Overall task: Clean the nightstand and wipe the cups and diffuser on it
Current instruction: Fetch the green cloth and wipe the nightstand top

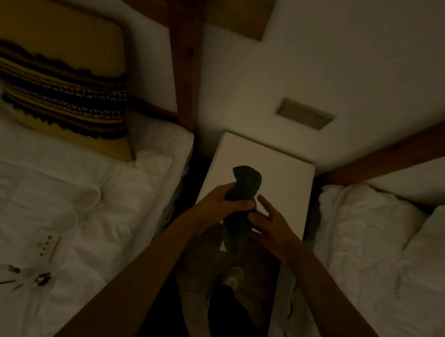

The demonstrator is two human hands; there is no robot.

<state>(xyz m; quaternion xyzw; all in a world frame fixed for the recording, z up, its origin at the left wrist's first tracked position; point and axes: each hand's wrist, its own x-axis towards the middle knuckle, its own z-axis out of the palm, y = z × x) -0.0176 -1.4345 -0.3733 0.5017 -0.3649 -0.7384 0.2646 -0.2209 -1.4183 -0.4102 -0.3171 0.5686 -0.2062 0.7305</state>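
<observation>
A white nightstand point(280, 165) stands between two beds, its top bare. Over its front edge I hold a dark green cloth point(245, 182). My left hand point(218, 207) is closed around the cloth's middle. My right hand point(268, 222) touches the cloth's lower part with the fingers spread. Two white cups point(87, 197) point(64, 223) lie on the left bed's duvet. Near them lies a small white diffuser point(49, 245) with dark reed sticks point(5, 282) spread beside it.
A yellow and black patterned pillow point(62, 89) leans at the head of the left bed. A second white bed point(388, 250) is on the right. Wooden bedposts point(184, 59) flank the nightstand. My shoe point(233, 274) rests on the dark floor below.
</observation>
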